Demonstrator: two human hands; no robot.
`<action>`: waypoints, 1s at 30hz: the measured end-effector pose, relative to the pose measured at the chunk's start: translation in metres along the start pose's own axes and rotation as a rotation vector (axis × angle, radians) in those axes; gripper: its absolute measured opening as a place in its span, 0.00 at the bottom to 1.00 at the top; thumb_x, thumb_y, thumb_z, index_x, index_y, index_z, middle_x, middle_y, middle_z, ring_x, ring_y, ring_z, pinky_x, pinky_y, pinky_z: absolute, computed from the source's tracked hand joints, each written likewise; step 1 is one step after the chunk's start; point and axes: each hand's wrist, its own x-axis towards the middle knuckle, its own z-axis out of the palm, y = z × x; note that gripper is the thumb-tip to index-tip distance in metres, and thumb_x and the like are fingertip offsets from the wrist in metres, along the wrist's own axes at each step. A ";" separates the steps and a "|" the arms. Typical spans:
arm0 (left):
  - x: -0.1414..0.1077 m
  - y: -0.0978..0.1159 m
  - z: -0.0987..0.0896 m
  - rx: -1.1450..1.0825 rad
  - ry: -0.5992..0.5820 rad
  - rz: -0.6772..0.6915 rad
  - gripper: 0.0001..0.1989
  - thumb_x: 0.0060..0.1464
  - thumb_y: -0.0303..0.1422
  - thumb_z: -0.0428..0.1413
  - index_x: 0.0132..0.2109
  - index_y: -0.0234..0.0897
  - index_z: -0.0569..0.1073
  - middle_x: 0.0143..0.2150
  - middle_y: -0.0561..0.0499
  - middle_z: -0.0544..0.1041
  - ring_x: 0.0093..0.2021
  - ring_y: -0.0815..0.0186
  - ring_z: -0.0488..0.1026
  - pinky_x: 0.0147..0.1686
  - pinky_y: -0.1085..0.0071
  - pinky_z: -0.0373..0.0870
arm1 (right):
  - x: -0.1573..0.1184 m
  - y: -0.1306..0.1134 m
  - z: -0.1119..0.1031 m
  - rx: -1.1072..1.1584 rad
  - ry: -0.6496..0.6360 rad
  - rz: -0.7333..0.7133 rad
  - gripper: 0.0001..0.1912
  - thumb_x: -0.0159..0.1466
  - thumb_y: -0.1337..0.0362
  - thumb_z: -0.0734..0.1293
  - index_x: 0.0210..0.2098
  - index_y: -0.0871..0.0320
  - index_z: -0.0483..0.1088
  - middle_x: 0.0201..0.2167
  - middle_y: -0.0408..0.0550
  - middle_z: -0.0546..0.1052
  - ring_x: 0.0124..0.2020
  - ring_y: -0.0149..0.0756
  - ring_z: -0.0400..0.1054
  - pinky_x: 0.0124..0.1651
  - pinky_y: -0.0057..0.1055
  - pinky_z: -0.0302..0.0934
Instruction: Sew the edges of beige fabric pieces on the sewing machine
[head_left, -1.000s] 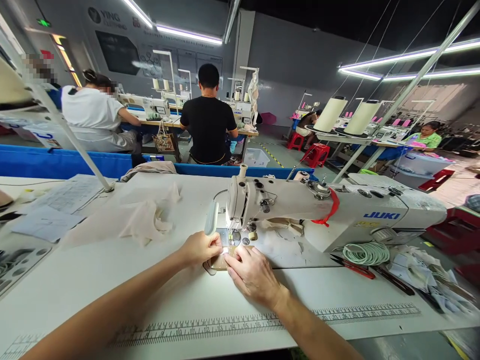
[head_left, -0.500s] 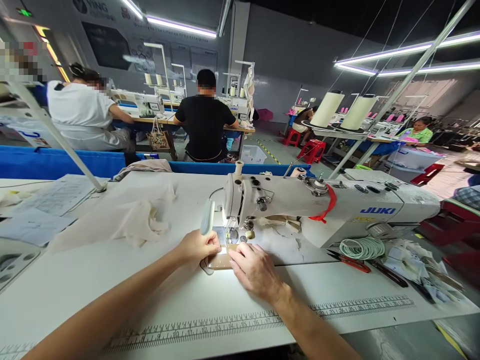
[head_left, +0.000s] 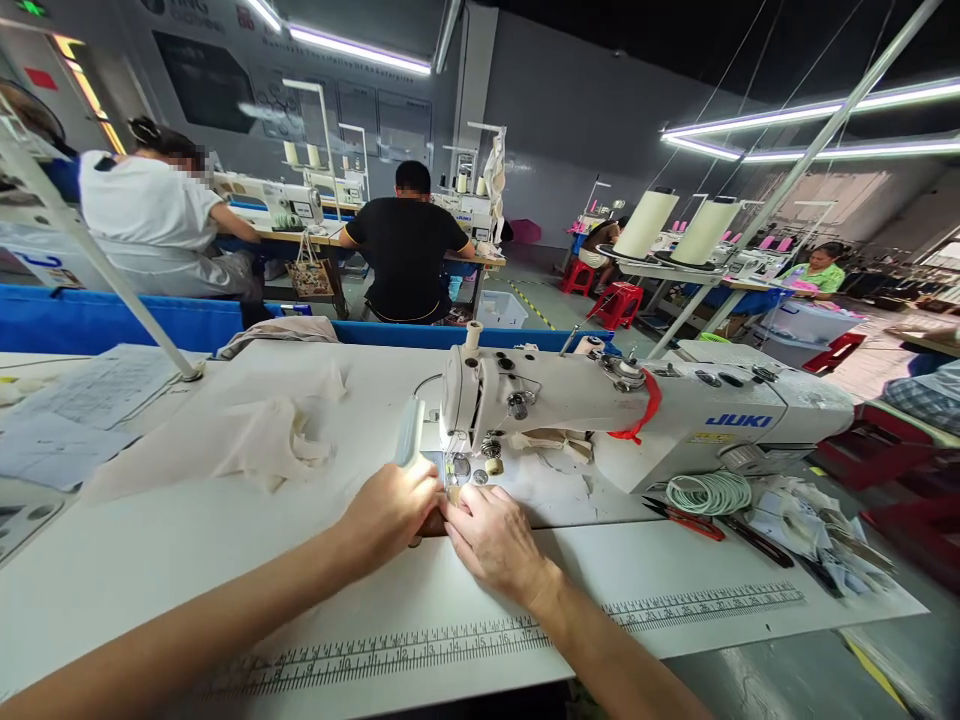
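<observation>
A white JUKI sewing machine (head_left: 555, 395) stands before me, its lamp lighting the needle area. Under my fingers, just in front of the needle, lies a small flat brown piece (head_left: 433, 524), mostly covered; its material is hard to make out. My left hand (head_left: 394, 508) grips it from the left, fingertips pinched together by the presser foot. From the right, my right hand (head_left: 495, 530) has its curled fingers closed on the same piece, nearly touching the left fingertips. A pale translucent upright part (head_left: 409, 432) rises just behind my left hand.
Cream fabric (head_left: 262, 445) lies left on the table. Right of the machine are a coil of pale green cord (head_left: 709, 494), red-handled scissors (head_left: 694, 522) and fabric scraps (head_left: 814, 525). A printed ruler (head_left: 450, 645) runs along the front edge. Co-workers sit at other machines beyond.
My left hand has moved forward over the brown piece and now hides more of it. The right hand has drawn closer to the left. The view has shifted slightly.
</observation>
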 end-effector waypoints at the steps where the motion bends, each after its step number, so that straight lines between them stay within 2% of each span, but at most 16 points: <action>1: -0.006 0.003 0.003 0.033 0.068 0.122 0.14 0.61 0.25 0.46 0.39 0.31 0.76 0.42 0.42 0.76 0.40 0.58 0.71 0.35 0.64 0.68 | 0.000 0.000 0.000 0.006 0.002 0.003 0.05 0.66 0.67 0.60 0.34 0.60 0.65 0.32 0.47 0.65 0.32 0.33 0.51 0.36 0.33 0.43; 4: -0.020 0.013 0.009 0.138 0.256 0.321 0.14 0.61 0.22 0.45 0.39 0.25 0.76 0.42 0.39 0.76 0.40 0.58 0.71 0.38 0.63 0.73 | 0.000 -0.002 0.001 0.009 -0.003 0.015 0.05 0.66 0.68 0.61 0.32 0.60 0.64 0.31 0.46 0.64 0.31 0.34 0.50 0.36 0.33 0.43; 6: -0.026 0.017 0.013 0.202 0.313 0.345 0.13 0.60 0.22 0.47 0.40 0.23 0.76 0.42 0.38 0.76 0.41 0.58 0.71 0.39 0.62 0.76 | 0.000 -0.002 0.001 -0.002 -0.009 0.014 0.03 0.65 0.68 0.61 0.35 0.59 0.65 0.31 0.46 0.64 0.31 0.34 0.49 0.36 0.33 0.43; 9: -0.028 0.018 0.016 0.300 0.301 0.353 0.14 0.59 0.23 0.47 0.42 0.20 0.76 0.41 0.37 0.76 0.43 0.56 0.72 0.43 0.60 0.76 | 0.000 -0.002 0.001 -0.020 -0.016 0.011 0.05 0.65 0.68 0.61 0.38 0.59 0.68 0.31 0.47 0.64 0.31 0.34 0.50 0.36 0.33 0.44; 13: -0.021 0.013 0.019 0.349 0.292 0.354 0.16 0.60 0.24 0.45 0.43 0.20 0.77 0.40 0.37 0.75 0.42 0.57 0.71 0.42 0.61 0.76 | 0.000 0.008 -0.002 -0.022 -0.055 0.064 0.07 0.67 0.67 0.60 0.41 0.58 0.69 0.31 0.46 0.67 0.31 0.33 0.54 0.36 0.33 0.46; 19: -0.006 0.001 0.025 0.265 0.265 0.308 0.17 0.60 0.27 0.48 0.47 0.18 0.76 0.43 0.36 0.74 0.44 0.56 0.70 0.44 0.61 0.77 | -0.001 0.028 -0.005 -0.133 0.118 0.140 0.11 0.68 0.68 0.60 0.45 0.58 0.72 0.33 0.43 0.72 0.31 0.32 0.61 0.39 0.32 0.52; 23: -0.001 0.000 0.024 0.239 0.314 0.312 0.15 0.60 0.26 0.47 0.45 0.19 0.76 0.42 0.37 0.75 0.43 0.58 0.69 0.43 0.65 0.77 | -0.003 0.033 -0.005 -0.143 0.106 0.150 0.13 0.68 0.68 0.60 0.48 0.59 0.72 0.37 0.46 0.74 0.33 0.31 0.65 0.38 0.32 0.52; 25: 0.001 0.001 0.022 0.248 0.311 0.324 0.15 0.60 0.26 0.46 0.43 0.21 0.76 0.40 0.37 0.74 0.42 0.58 0.69 0.42 0.64 0.76 | -0.003 0.034 -0.004 -0.134 0.096 0.159 0.11 0.68 0.68 0.61 0.45 0.59 0.73 0.38 0.46 0.74 0.35 0.31 0.65 0.38 0.32 0.52; 28: 0.004 0.000 0.020 0.267 0.287 0.337 0.15 0.62 0.26 0.45 0.41 0.22 0.76 0.40 0.37 0.74 0.41 0.59 0.69 0.43 0.63 0.76 | -0.002 0.034 -0.004 -0.120 0.090 0.165 0.08 0.67 0.68 0.61 0.32 0.61 0.70 0.37 0.44 0.74 0.35 0.30 0.66 0.39 0.32 0.53; 30: 0.005 -0.001 0.020 0.250 0.284 0.341 0.15 0.62 0.26 0.45 0.42 0.21 0.76 0.40 0.37 0.74 0.41 0.59 0.68 0.42 0.63 0.76 | -0.001 0.033 -0.004 -0.123 0.092 0.165 0.08 0.66 0.68 0.62 0.31 0.61 0.69 0.37 0.44 0.74 0.35 0.30 0.66 0.39 0.33 0.53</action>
